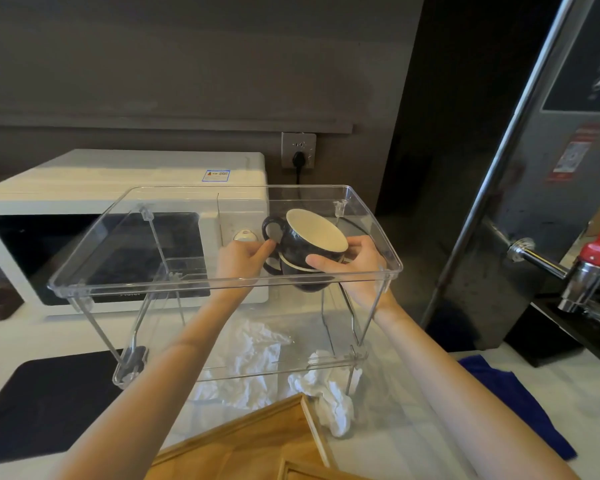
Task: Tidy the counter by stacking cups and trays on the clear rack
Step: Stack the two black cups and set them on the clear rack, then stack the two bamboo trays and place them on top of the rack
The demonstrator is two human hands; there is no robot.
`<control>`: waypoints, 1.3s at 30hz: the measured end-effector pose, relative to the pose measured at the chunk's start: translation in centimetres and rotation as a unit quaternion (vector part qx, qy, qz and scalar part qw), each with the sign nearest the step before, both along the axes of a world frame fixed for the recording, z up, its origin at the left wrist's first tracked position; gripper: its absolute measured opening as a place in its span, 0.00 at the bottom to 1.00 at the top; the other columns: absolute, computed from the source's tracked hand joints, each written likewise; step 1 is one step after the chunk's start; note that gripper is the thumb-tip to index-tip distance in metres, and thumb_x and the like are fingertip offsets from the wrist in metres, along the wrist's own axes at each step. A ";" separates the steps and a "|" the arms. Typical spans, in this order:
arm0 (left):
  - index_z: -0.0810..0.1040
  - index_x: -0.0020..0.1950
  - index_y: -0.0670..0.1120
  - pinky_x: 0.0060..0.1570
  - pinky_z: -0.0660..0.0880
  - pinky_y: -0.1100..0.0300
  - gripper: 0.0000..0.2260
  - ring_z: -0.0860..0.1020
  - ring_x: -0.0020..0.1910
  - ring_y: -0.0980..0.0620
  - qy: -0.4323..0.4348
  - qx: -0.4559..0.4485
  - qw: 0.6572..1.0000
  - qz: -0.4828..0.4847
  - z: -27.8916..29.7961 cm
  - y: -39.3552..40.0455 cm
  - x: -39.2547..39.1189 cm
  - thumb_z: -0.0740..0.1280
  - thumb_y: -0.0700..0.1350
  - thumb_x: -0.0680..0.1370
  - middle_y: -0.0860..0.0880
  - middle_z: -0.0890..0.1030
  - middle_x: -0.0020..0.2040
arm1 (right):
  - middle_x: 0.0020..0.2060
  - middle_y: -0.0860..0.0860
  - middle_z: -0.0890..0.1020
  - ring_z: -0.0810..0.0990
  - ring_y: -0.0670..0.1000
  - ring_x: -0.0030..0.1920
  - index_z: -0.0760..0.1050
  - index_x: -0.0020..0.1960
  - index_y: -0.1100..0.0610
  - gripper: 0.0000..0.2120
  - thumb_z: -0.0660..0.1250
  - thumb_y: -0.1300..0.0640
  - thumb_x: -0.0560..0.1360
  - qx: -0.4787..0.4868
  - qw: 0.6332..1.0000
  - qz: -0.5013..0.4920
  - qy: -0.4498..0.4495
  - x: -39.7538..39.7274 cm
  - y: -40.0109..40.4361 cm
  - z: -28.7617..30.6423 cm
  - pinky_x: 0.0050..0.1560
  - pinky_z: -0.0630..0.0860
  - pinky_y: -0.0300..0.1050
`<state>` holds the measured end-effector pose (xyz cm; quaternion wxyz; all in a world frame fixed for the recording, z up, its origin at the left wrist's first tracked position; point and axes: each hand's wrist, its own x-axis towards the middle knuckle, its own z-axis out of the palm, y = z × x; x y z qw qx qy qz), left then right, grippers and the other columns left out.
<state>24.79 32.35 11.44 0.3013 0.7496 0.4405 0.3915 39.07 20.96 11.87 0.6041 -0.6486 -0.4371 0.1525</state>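
A clear plastic rack [94, 251] stands on the white counter, its top shelf a shallow tray. On the right part of that shelf, a dark blue cup [302, 242] with a cream inside sits tilted in a second dark cup [303, 282] below it. My left hand [241, 259] touches the upper cup by its handle. My right hand [355, 268] grips the cups' right side, fingers around the rims. A wooden tray [257, 445] lies at the counter's near edge.
A white microwave [118, 188] stands behind the rack. A steel hot-water dispenser [548, 202] with a red-handled tap is at the right. Crumpled white cloths [253, 362] lie under the rack, a black mat [45, 400] at left, a blue cloth [520, 403] at right.
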 end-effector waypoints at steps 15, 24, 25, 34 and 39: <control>0.78 0.54 0.41 0.54 0.73 0.56 0.13 0.78 0.48 0.43 0.099 0.019 0.994 -0.032 1.3 -2.4 -0.6 0.58 0.46 0.78 0.40 0.81 0.54 | 0.56 0.54 0.75 0.74 0.50 0.56 0.67 0.60 0.60 0.28 0.75 0.59 0.65 -0.088 0.993 0.057 -0.054 0.5 -1.5 0.7 0.50 0.72 0.31; 0.78 0.54 0.44 0.48 0.74 0.53 0.12 0.77 0.53 0.45 0.284 0.271 0.916 -0.076 -0.4 -9.9 -5.2 0.58 0.46 0.78 0.45 0.81 0.53 | 0.49 0.52 0.80 0.78 0.49 0.51 0.76 0.56 0.57 0.10 0.64 0.59 0.75 -0.195 0.957 0.035 -0.210 0.8 -9.9 0.2 0.50 0.72 0.38; 0.79 0.52 0.44 0.47 0.75 0.53 0.11 0.78 0.51 0.45 0.282 0.295 0.907 -0.101 -0.9 -11.0 -5.8 0.59 0.45 0.77 0.45 0.82 0.51 | 0.49 0.52 0.81 0.78 0.48 0.50 0.76 0.55 0.57 0.10 0.64 0.59 0.75 -0.200 0.953 0.040 -0.224 0.6 -11.4 -0.4 0.51 0.74 0.40; 0.77 0.56 0.44 0.46 0.79 0.54 0.17 0.80 0.52 0.46 0.286 0.265 0.899 -0.201 -8.1 -18.9 -11.4 0.54 0.49 0.76 0.46 0.82 0.52 | 0.55 0.48 0.79 0.76 0.46 0.57 0.74 0.60 0.53 0.14 0.64 0.54 0.75 -0.317 0.911 0.015 -0.263 -0.8 -22.8 -8.4 0.56 0.73 0.42; 0.73 0.62 0.40 0.53 0.76 0.47 0.30 0.77 0.57 0.40 0.341 0.155 0.910 -0.178 -11.7 -21.7 -13.7 0.48 0.60 0.75 0.41 0.79 0.59 | 0.64 0.52 0.74 0.68 0.52 0.65 0.68 0.66 0.55 0.21 0.62 0.50 0.75 -0.378 0.869 -0.037 -0.319 -1.4 -26.5 -11.7 0.64 0.67 0.47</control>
